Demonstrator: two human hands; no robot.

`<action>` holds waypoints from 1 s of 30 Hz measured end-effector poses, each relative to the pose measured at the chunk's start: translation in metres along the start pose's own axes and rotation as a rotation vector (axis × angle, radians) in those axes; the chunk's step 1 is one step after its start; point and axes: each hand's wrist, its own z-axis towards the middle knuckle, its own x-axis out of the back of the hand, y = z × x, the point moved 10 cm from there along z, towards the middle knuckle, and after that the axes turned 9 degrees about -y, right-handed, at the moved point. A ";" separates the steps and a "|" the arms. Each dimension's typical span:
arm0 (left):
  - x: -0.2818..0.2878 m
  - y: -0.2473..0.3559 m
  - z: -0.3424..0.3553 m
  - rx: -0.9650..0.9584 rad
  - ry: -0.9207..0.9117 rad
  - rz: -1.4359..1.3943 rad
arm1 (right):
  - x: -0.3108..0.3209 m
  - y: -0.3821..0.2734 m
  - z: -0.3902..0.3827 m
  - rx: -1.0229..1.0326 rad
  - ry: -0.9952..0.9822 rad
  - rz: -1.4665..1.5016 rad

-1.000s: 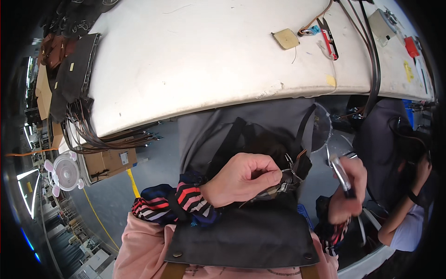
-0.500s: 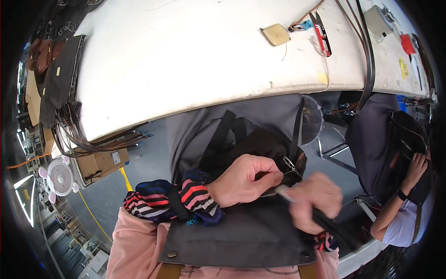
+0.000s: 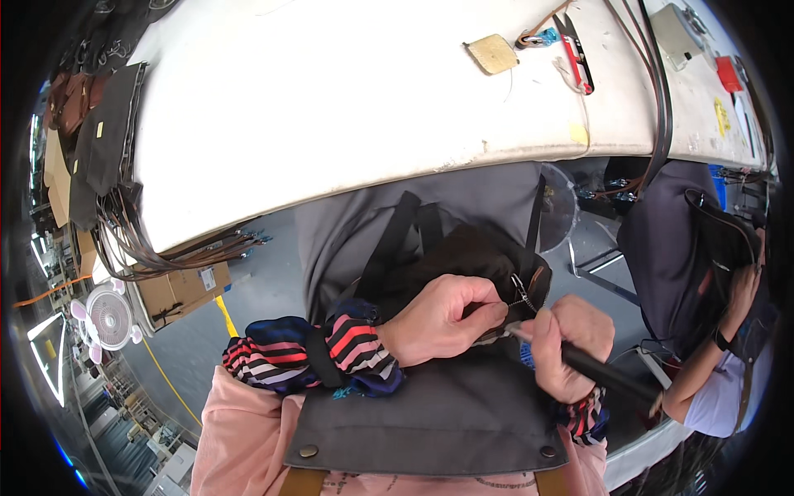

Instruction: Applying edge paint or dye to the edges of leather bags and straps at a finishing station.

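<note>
- Two hands meet low in the head view, over a dark bag [image 3: 471,256] held in the lap against a grey apron [image 3: 430,413], just below the near edge of the white surface [image 3: 331,99].
- Left hand [image 3: 442,318]: fingers curled and pressed together, pinching the bag's edge right beside the metal zipper pull [image 3: 523,293]. Judged from this, that pinch is what keeps the seam taut, so it should sit close to the working point without covering it.
- Right hand [image 3: 571,347]: fingers wrapped shut around a black-handled tool [image 3: 604,372], whose tip points left into the spot beside the left fingertips (what kind of tip it has cannot be made out).
- To do this well, I would keep the tool at a low angle, let the tip travel away from the left thumb, and use short, light strokes rather than one hard push; the fabric looks soft and could pucker or tear.
- Bracing both wrists against the apron should steady the tip.
- On the surface, well apart from the work, lie a tan leather patch [image 3: 492,54], a red-handled tool [image 3: 577,54] and dark straps [image 3: 653,91].
- Another person's hand [image 3: 740,289] works on a separate dark bag at the right rim.
</note>
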 end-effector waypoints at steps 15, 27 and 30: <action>0.007 0.053 -0.006 -0.249 -0.008 0.551 | 0.081 0.029 0.003 -0.165 0.373 0.049; 0.004 0.013 0.023 0.211 -0.181 0.151 | 0.246 0.034 0.116 0.045 0.596 0.089; 0.007 0.006 0.020 0.189 -0.146 0.014 | 0.299 0.050 0.152 -0.037 0.709 -0.056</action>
